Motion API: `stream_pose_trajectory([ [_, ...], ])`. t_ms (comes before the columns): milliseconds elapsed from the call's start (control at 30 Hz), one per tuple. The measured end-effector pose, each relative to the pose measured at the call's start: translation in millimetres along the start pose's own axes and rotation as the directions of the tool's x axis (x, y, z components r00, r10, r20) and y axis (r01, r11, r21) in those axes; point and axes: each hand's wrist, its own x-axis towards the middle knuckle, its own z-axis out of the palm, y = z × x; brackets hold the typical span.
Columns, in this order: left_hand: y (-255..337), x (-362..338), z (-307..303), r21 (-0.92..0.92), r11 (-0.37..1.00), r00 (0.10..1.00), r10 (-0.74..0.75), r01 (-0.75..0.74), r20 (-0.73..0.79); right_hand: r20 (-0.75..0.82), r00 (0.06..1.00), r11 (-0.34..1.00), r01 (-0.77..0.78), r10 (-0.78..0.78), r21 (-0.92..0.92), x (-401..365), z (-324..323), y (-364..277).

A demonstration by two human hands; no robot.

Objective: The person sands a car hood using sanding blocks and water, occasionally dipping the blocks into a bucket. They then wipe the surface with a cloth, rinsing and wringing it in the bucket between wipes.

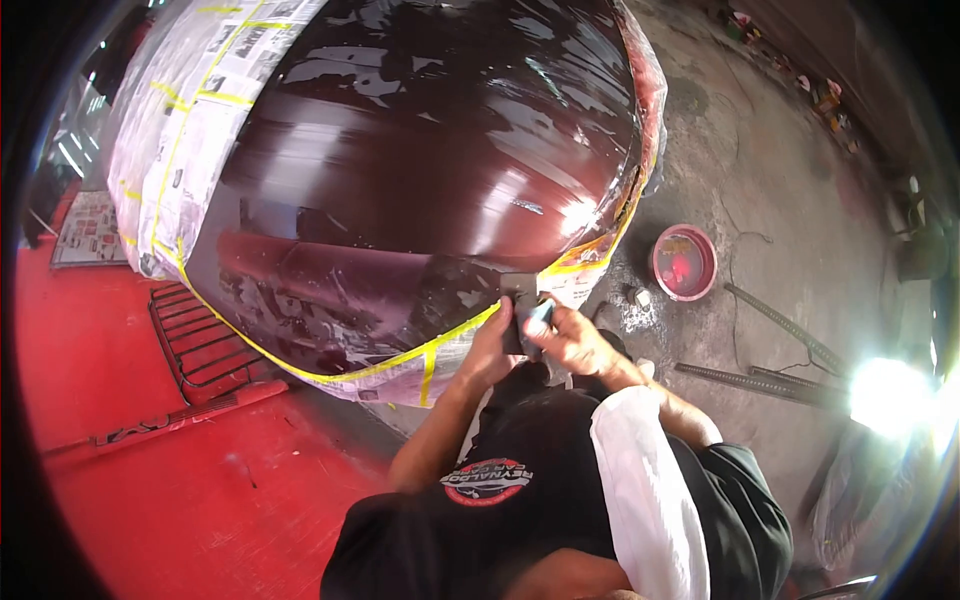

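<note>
Your left hand [492,350] and right hand [578,340] meet at the lower edge of the dark red panel [420,150], just where the yellow tape [440,345] runs along it. The left hand is curled and pinches a dark sheet [519,290] that lies against the panel's edge; the right hand is closed around a pale blue piece [541,313], of which only a corner shows between the fingers, so what it is cannot be told. Your palms and most fingertips are hidden; the sheet's lower part is covered by both hands.

The lens rim cuts off the panel's top and left side; the newspaper [190,110] masking it carries print too small to read. A glare [890,395] at the right washes out the floor there. The badge [486,481] on your black shirt appears upside down; it seems to read "REYNALDO'S", the smaller words unclear. A white cloth [640,490] hangs over your shoulder and hides part of the right arm; a red bowl [684,262] stands on the concrete near your hands, its contents unclear.
</note>
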Motion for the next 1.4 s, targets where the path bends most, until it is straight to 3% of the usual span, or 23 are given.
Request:
stream_pose_trajectory([
  [67, 3.8, -3.7, -0.6, 0.081, 0.996, 0.987, -0.015, 0.028, -0.162, 0.002, 0.985, 0.941, 0.164, -0.171, -0.297, 4.7, -9.3, 10.4],
  [133, 9.6, -1.3, -3.0, 0.488, 0.863, 0.965, 0.225, -0.134, -0.133, 0.044, 0.925, 0.78, 0.344, -0.378, -0.524, 7.3, -19.6, 23.9],
  [167, 13.5, -2.7, -0.3, 0.696, 0.707, 0.907, 0.368, -0.129, -0.205, -0.016, 0.969, 0.909, 0.227, -0.248, -0.35, 5.2, -34.6, 31.2],
  [200, 11.5, 0.9, -11.5, 0.866, 0.498, 0.788, 0.554, -0.054, -0.269, -0.076, 0.991, 0.986, 0.099, -0.109, -0.135, 2.9, -49.5, 38.7],
  [267, 8.6, 12.8, -17.4, 0.978, -0.098, 0.383, 0.924, 0.184, 0.02, -0.243, 0.97, 0.991, -0.001, 0.034, 0.135, 1.8, -85.8, 59.0],
  [333, 17.3, 31.3, -48.9, 0.883, -0.13, 0.011, 0.99, 0.452, 0.141, -0.424, 0.9, 0.977, -0.17, 0.101, -0.128, 3.9, -159.3, 107.7],
  [367, 26.3, 34.4, -67.6, 0.846, -0.069, -0.065, 0.99, 0.529, 0.122, -0.54, 0.841, 0.988, -0.107, 0.028, -0.116, 9.1, -196.7, 149.3],
  [400, 33.5, 38.6, -92.4, 0.785, -0.122, -0.121, 0.962, 0.607, 0.244, -0.598, 0.788, 0.938, -0.303, 0.147, -0.169, 10.9, -241.4, 174.6],
  [433, 34.4, 42.5, -105.2, 0.773, -0.101, -0.118, 0.968, 0.627, 0.222, -0.696, 0.714, 0.811, -0.453, 0.081, -0.37, 15.3, -297.2, 245.7],
  [500, 36.7, 49.6, -118.4, 0.734, -0.067, -0.153, 0.961, 0.676, 0.229, -0.586, 0.705, 0.361, -0.466, -0.4, -0.808, 14.4, -392.9, 328.4],
  [567, 32.6, 59.3, -119.9, 0.838, -0.068, -0.208, 0.955, 0.542, 0.212, -0.788, 0.593, 0.326, -0.721, -0.166, -0.611, 13.5, -508.7, 457.7],
  [700, 32.5, 57.2, -125.1, 0.877, -0.048, -0.223, 0.959, 0.478, 0.174, -0.825, 0.547, 0.036, -0.836, 0.146, -0.548, 44.4, -613.1, 493.6],
  [733, 32.4, 58.1, -121.4, 0.863, -0.061, -0.239, 0.949, 0.501, 0.206, -0.919, 0.355, 0.095, -0.934, 0.173, -0.343, 59.2, -612.7, 473.9],
  [800, 29.9, 63.8, -110.2, 0.839, -0.023, -0.217, 0.962, 0.544, 0.166, -0.848, 0.516, 0.221, -0.847, 0.121, -0.484, 68.8, -632.7, 493.3],
  [867, 31.7, 62.6, -117.2, 0.787, -0.048, -0.225, 0.946, 0.615, 0.234, -0.841, 0.495, 0.339, -0.847, 0.217, -0.41, 92.9, -615.3, 461.6],
  [1000, 34.3, 50.0, -127.9, 0.83, 0.002, -0.266, 0.948, 0.558, 0.177, -0.798, 0.57, 0.3, -0.809, 0.195, -0.505, 119.8, -622.8, 529.7],
  [1067, 39.5, 42.0, -135.2, 0.831, -0.108, -0.177, 0.954, 0.545, 0.241, -0.743, 0.644, 0.268, -0.759, 0.18, -0.593, 120.9, -630.9, 566.9],
  [1133, 41.1, 11.6, -144.6, 0.284, -0.296, 0.211, 0.932, 0.912, 0.295, -0.617, 0.766, 0.208, -0.642, 0.18, -0.738, 116.0, -641.0, 592.7],
  [1200, 40.6, 12.9, -149.5, 0.53, -0.437, 0.284, 0.893, 0.727, 0.349, -0.525, 0.822, 0.147, -0.559, 0.22, -0.816, 117.9, -650.5, 577.3],
  [1233, 50.7, 10.2, -145.1, 0.54, -0.432, 0.247, 0.891, 0.723, 0.382, -0.516, 0.825, 0.143, -0.553, 0.229, -0.821, 117.7, -653.2, 559.5],
  [1267, 53.3, 14.1, -142.5, 0.534, -0.398, 0.194, 0.897, 0.746, 0.398, -0.59, 0.79, 0.273, -0.613, 0.168, -0.742, 115.2, -628.3, 489.1],
  [1367, 59.1, 35.4, -149.2, 0.524, -0.274, 0.045, 0.912, 0.806, 0.409, -0.858, 0.513, 0.311, -0.815, -0.004, -0.489, 94.3, -616.6, 398.6],
  [1400, 55.6, 40.6, -152.4, 0.53, -0.249, 0.012, 0.911, 0.811, 0.411, -0.79, 0.485, 0.32, -0.732, -0.375, -0.602, 80.7, -611.0, 387.1],
])
